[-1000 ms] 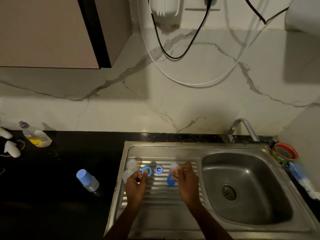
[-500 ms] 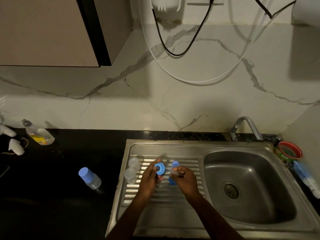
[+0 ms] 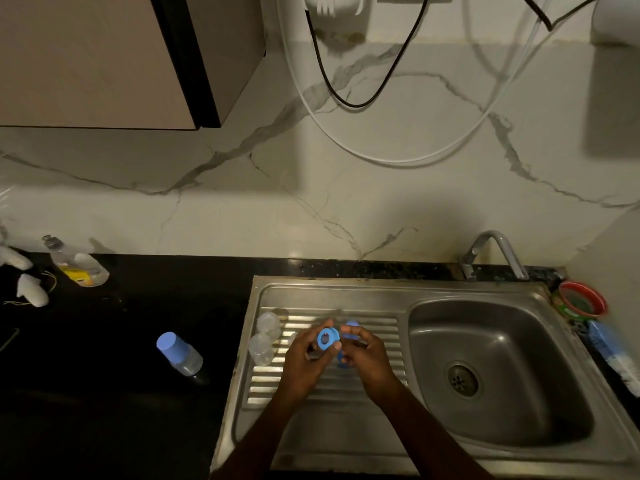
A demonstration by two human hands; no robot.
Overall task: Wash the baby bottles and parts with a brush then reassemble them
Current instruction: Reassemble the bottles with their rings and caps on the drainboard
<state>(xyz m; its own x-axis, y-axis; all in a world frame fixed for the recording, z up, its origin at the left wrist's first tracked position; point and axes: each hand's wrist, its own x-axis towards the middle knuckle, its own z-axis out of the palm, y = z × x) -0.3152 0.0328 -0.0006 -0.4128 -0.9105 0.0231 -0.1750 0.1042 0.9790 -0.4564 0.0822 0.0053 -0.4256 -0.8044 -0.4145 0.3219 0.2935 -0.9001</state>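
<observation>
Over the ribbed drainboard [image 3: 381, 327] my left hand [image 3: 304, 362] holds a blue bottle ring [image 3: 327, 338] up between thumb and fingers. My right hand [image 3: 367, 358] is right beside it, fingers curled on the ring's right edge and around a small part I cannot make out. Another blue piece [image 3: 352, 323] shows just behind my right fingers. Two clear bottle caps [image 3: 265, 337] stand at the drainboard's left end. A clear baby bottle with a blue end [image 3: 179, 353] lies on the black counter to the left.
The steel sink basin [image 3: 498, 368] with its drain is on the right, the tap [image 3: 495, 254] behind it. A dish-soap bottle [image 3: 74, 263] lies at the far left by the wall. A red-rimmed container [image 3: 581, 299] and a blue-handled brush [image 3: 609, 348] sit on the right edge.
My left hand lifted the blue ring off the drainboard and brought it to the middle. My right hand closed in against it, so both hands now meet at the ring.
</observation>
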